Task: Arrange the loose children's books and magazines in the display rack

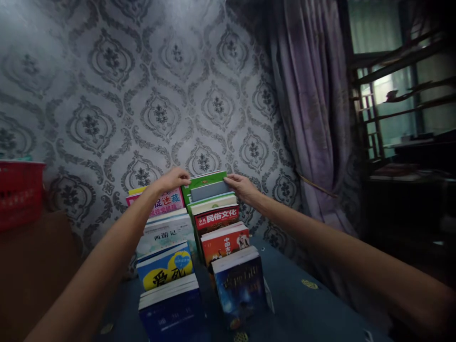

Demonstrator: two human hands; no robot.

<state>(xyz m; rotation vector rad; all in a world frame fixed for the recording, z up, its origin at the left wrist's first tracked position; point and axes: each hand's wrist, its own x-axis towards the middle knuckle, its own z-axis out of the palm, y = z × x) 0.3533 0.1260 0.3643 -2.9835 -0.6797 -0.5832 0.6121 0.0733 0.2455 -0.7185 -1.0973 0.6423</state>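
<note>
Two rows of books stand upright, running back toward the wall. At the far end of the right row is a green book [210,179], gripped at its top edge from both sides. My left hand [173,179] pinches its left corner, and my right hand [242,187] pinches its right corner. A grey book [212,191] stands just in front of it, followed by a red book [218,217], an orange book [226,244] and a dark blue book [240,285]. Below my left forearm, the left row has a pink book [169,203] at the back and a blue-and-yellow book [166,267] nearer.
A patterned wall [160,114] rises close behind the books. They stand on a dark blue cloth [295,308]. At the left, a red plastic basket [21,194] sits on a brown box [39,266]. A purple curtain [313,104] and wooden shelving [370,114] are at the right.
</note>
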